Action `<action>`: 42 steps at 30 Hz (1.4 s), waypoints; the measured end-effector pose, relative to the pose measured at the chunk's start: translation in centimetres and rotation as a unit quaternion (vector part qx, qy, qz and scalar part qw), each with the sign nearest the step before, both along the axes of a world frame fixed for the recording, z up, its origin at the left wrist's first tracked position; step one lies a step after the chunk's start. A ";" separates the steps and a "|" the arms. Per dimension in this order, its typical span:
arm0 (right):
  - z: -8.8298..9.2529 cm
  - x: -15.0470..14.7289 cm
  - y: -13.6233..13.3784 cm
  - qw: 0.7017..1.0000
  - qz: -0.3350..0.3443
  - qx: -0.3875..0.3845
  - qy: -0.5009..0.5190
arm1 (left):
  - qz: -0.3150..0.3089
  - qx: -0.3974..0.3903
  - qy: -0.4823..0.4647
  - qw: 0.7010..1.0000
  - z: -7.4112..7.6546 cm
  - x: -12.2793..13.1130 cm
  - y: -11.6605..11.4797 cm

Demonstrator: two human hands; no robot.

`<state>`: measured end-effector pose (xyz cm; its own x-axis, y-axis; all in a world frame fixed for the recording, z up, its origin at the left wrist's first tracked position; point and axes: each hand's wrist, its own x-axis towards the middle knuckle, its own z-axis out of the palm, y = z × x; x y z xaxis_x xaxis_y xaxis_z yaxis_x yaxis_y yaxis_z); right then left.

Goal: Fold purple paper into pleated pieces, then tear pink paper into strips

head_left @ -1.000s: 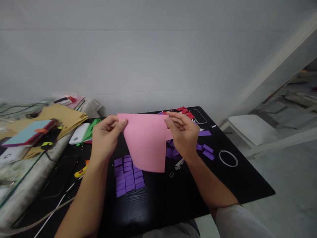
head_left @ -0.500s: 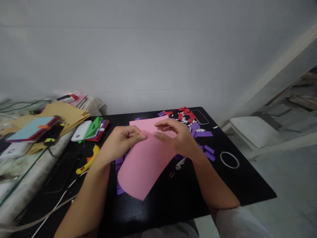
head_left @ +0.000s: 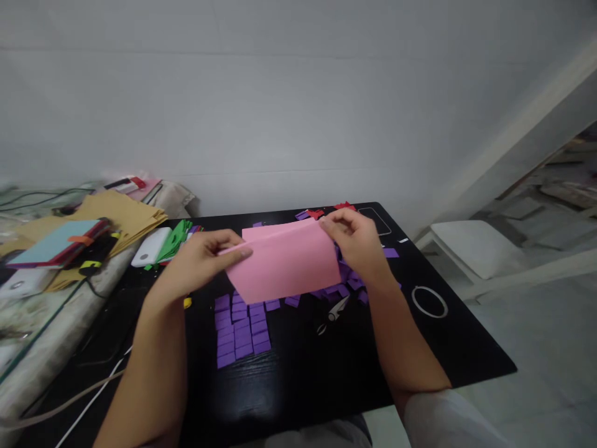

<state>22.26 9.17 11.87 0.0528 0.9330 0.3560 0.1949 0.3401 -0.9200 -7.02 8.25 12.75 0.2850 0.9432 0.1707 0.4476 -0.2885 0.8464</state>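
Observation:
A pink sheet of paper (head_left: 289,261) is held up between my two hands above the black table. My left hand (head_left: 203,252) pinches its left edge, thumb on the near side. At the upper right corner my right hand (head_left: 357,236) grips the sheet between thumb and fingers. The sheet is bent over near its top, and another pink part shows behind. Below it, rows of purple paper pieces (head_left: 242,330) lie on the table, partly covered by the sheet. A pair of white-handled scissors or pliers (head_left: 333,314) lies to their right.
Loose purple pieces and red scraps (head_left: 345,205) lie toward the back right. A round ring (head_left: 430,302) rests on the right side. Green paper (head_left: 175,239) and a white device (head_left: 152,247) sit at the left, near brown envelopes (head_left: 128,214). A white stool (head_left: 466,246) stands beyond the table.
The lower part of the pink sheet has swung up, uncovering the purple rows. My hands have spread apart, the left moving left and the right moving to the corner.

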 end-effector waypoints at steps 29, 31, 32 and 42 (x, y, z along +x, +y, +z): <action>0.1 -1.0 -1.3 0.979 0.193 -0.070 0.022 | 0.124 0.059 -0.226 0.964 -0.2 2.7 -0.9; 0.4 -0.6 -1.7 0.970 0.220 -0.060 -0.086 | 0.121 0.067 -0.214 0.967 -0.3 3.3 -1.1; 0.5 -0.6 -2.0 0.966 0.220 -0.048 -0.126 | 0.108 0.070 -0.201 0.971 -0.3 3.6 -1.2; -0.9 -4.4 -3.3 0.994 0.106 0.037 0.008 | 0.021 0.105 -0.098 0.989 -0.7 5.3 -2.2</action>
